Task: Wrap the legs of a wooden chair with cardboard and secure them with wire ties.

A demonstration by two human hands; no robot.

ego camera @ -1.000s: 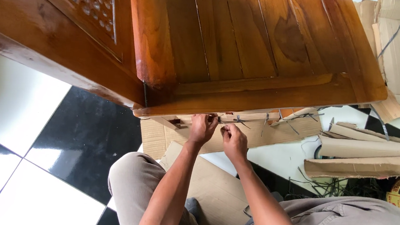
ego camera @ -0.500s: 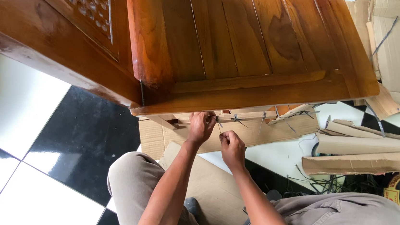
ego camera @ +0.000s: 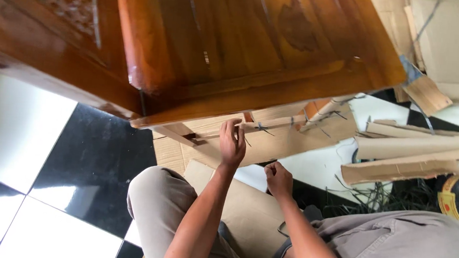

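Cardboard wrapping (ego camera: 272, 141) under left hand (ego camera: 232, 145) fingertips.

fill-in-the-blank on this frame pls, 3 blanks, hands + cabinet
1. The left hand touches the cardboard under the wooden ____.
2. The right hand is closed in a ____, off the cardboard.
3. The floor tiles are black and ____.

Missing words: cabinet; fist; white

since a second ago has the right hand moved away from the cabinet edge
Yes. The right hand has pulled back toward the person, away from the wooden cabinet edge, while the left hand stays there.
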